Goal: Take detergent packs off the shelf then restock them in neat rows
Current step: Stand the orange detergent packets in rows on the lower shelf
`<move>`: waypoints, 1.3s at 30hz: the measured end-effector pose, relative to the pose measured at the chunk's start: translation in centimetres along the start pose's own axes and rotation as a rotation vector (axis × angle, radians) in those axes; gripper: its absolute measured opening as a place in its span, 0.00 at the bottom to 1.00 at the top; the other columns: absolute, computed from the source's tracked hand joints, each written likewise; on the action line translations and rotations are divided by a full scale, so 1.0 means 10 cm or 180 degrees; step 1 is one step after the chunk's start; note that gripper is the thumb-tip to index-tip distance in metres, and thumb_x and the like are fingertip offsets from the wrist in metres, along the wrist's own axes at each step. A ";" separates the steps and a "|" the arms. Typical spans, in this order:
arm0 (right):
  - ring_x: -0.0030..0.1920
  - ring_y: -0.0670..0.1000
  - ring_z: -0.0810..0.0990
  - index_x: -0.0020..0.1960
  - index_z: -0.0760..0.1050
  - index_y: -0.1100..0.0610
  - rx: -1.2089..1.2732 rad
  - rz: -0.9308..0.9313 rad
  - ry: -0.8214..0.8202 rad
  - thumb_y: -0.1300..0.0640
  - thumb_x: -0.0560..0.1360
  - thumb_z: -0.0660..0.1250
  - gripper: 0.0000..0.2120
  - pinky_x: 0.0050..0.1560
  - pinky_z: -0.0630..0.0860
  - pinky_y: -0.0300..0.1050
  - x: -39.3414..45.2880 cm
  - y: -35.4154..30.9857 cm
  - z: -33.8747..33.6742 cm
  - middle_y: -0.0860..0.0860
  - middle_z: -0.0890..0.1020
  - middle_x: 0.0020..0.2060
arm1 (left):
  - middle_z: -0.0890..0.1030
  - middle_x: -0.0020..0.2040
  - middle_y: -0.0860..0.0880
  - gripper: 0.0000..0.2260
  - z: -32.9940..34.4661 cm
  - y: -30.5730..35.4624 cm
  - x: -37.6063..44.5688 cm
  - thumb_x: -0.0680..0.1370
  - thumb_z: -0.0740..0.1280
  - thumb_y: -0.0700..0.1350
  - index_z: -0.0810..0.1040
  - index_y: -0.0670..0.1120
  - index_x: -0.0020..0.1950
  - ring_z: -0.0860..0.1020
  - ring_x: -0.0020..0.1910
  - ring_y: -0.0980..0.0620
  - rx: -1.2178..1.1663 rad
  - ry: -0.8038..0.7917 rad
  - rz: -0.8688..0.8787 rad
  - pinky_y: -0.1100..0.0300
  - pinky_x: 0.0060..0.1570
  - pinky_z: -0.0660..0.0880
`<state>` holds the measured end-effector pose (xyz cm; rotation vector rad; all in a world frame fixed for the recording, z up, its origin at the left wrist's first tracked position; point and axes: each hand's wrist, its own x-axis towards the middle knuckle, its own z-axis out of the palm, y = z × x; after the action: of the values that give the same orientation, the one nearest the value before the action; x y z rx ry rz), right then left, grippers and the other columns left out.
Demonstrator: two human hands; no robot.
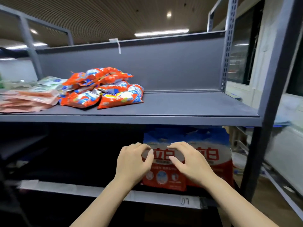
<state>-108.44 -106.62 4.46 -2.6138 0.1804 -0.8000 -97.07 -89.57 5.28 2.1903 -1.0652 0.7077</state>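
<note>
two hands (164, 163), two upright detergent packs (211, 161)

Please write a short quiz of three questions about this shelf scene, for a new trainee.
1. True or false: the small orange-red sachets on the grey metal upper shelf stand in neat rows.
2. Which pack do the left hand and right hand touch? A) a pink flat pack B) the left tall red-and-blue detergent bag C) a green pack
3. How many tall detergent bags show side by side at the front of the lower shelf?

Key: 1 false, they lie in a heap; 2 B; 3 two.
</note>
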 end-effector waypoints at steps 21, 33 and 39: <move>0.56 0.48 0.77 0.58 0.76 0.51 0.0041 -0.0265 0.0715 0.53 0.75 0.66 0.12 0.57 0.74 0.50 2.00 -1.75 0.52 0.46 0.79 0.56 | 0.82 0.51 0.51 0.10 -1.70 -2.17 1.37 0.76 0.63 0.50 0.80 0.49 0.52 0.78 0.52 0.47 0.0184 0.0374 -0.0409 0.53 0.52 0.73; 0.63 0.50 0.72 0.61 0.76 0.53 -0.0269 0.0186 0.0839 0.54 0.76 0.65 0.14 0.56 0.66 0.41 2.89 -2.15 0.88 0.49 0.78 0.58 | 0.78 0.61 0.49 0.15 -1.90 -3.29 2.09 0.76 0.61 0.47 0.74 0.48 0.62 0.75 0.58 0.45 0.0036 -0.0119 -0.0563 0.52 0.55 0.72; 0.62 0.50 0.72 0.60 0.76 0.53 -0.0475 0.0096 0.0959 0.54 0.77 0.65 0.13 0.54 0.64 0.37 3.30 -2.09 0.90 0.47 0.78 0.59 | 0.75 0.61 0.45 0.16 -1.63 -3.59 2.26 0.74 0.62 0.45 0.74 0.47 0.62 0.73 0.59 0.42 -0.0064 -0.0002 -0.0747 0.48 0.55 0.73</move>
<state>-75.92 -92.29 23.04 -2.6052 0.3761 -1.2097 -58.79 -71.43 21.71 2.2504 -0.7941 0.5879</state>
